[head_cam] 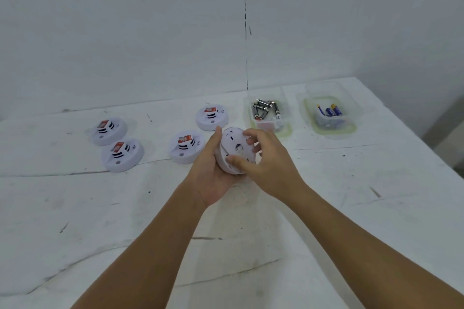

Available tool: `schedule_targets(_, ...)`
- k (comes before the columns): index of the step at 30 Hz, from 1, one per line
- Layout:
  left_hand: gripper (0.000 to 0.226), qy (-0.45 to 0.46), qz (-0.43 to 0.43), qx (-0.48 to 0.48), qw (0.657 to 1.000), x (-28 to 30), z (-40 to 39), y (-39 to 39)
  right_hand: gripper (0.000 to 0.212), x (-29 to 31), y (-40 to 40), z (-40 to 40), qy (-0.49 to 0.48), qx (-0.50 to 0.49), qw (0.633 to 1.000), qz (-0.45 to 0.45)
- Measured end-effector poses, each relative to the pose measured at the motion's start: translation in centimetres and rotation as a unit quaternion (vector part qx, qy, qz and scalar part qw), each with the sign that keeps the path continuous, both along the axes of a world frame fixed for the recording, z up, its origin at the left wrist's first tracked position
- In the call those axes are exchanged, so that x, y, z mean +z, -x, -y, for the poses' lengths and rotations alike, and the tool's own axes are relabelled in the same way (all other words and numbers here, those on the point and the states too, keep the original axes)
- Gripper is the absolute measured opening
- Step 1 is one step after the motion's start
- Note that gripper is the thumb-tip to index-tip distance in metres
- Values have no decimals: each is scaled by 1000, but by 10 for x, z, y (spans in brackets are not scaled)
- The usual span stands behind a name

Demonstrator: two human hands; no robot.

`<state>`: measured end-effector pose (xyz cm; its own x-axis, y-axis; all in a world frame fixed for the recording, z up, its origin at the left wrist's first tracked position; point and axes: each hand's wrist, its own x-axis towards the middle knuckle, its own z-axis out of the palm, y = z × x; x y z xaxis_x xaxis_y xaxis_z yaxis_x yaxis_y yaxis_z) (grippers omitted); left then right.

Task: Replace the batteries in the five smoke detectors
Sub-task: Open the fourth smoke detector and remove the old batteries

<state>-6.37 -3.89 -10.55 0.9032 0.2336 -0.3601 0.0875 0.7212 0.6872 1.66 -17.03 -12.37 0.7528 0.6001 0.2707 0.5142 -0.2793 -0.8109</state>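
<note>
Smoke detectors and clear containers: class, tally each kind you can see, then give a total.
Smoke detectors: 5, four on the table at, one held in both hands
Clear containers: 2
Total: 7

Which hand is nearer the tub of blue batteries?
Right. The right hand lies nearer the tub of blue batteries; the left hand is farther left, under the held detector.
</note>
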Motion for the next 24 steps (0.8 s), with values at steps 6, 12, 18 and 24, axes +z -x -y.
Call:
schedule_targets(6,68,-5,-18,-43,999,6,-10,1,60,5,6,0,-18,-11,1000,-5)
schedule_targets(12,73,-22,-46,-51,997,9,-11,-1,60,4,8,-2,-22,-15,1000,-4)
schedule_targets(18,70,-31,-63,-54,996,11,-12,-1,61,4,6,-2,-29,15,999,3)
schedule_targets(24,68,-39,-62,-62,995,10,-13,-1,63,-1,10,-7,-43,-6,999,-29)
